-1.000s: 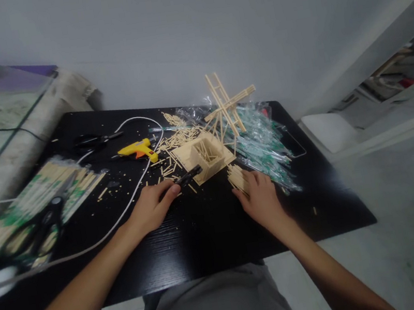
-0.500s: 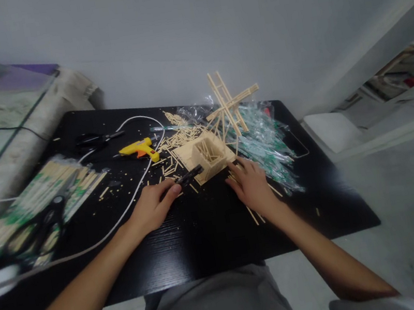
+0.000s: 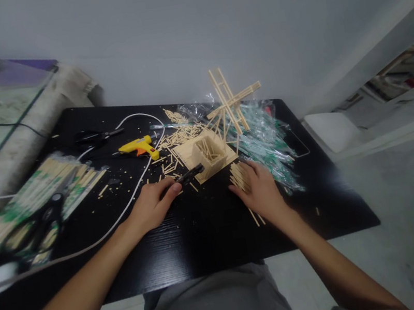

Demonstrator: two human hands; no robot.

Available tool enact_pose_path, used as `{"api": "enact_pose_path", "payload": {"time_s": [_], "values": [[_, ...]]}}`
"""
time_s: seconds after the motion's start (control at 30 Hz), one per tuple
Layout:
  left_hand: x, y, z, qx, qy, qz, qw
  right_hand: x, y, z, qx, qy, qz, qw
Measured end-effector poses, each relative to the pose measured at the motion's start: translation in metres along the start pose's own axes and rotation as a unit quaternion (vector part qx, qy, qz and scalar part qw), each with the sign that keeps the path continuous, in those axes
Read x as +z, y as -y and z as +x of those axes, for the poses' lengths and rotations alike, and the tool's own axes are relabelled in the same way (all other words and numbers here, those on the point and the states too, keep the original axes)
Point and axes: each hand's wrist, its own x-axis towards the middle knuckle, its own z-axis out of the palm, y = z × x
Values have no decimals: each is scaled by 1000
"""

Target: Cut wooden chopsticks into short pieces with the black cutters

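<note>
My left hand (image 3: 155, 202) is closed around a slim black hand tool (image 3: 190, 175), whose exact kind is too dark to make out. The tool's tip reaches the near left side of a small open-topped wooden box (image 3: 213, 160) with short sticks inside. That box stands on a square wooden base (image 3: 186, 150), in front of a windmill-like cross of thin sticks (image 3: 227, 103) on slanted legs. Right of the base, my right hand (image 3: 263, 188) curls round a bundle of thin wooden sticks (image 3: 237, 177), thumb on the near side. A few longer sticks (image 3: 254, 217) stick out below that hand.
A yellow glue gun (image 3: 141, 147) lies on the black table (image 3: 191, 252), its white cord (image 3: 122, 218) looping left. Cut stick pieces (image 3: 182, 137) are scattered behind the base. Black scissors (image 3: 49, 214) rest on packed sticks (image 3: 21, 197); clear plastic wrappers (image 3: 263, 141) are heaped right.
My right hand has shifted slightly right, and the stick bundle now shows between its thumb and fingers. My left hand and the black tool stay almost where they were.
</note>
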Motion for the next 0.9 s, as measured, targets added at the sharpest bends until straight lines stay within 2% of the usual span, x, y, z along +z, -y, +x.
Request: {"api": "enact_pose_path", "payload": {"time_s": [0.17, 0.27, 0.5, 0.7, 0.9], "values": [[1, -1, 1, 4, 1, 7, 1000, -13, -5, -27, 49, 29, -29, 998], [2, -2, 2, 6, 2, 7, 1000, -10, -6, -35, 43, 29, -22, 998], [1, 0, 1, 0, 3, 5, 1000, 2, -4, -22, -14, 9, 4, 1000], [0, -2, 0, 1, 2, 5, 1000, 4, -11, -16, -36, 50, 0, 998], [0, 0, 0, 1, 2, 8, 1000, 8, -11, -15, -23, 90, -45, 995]]}}
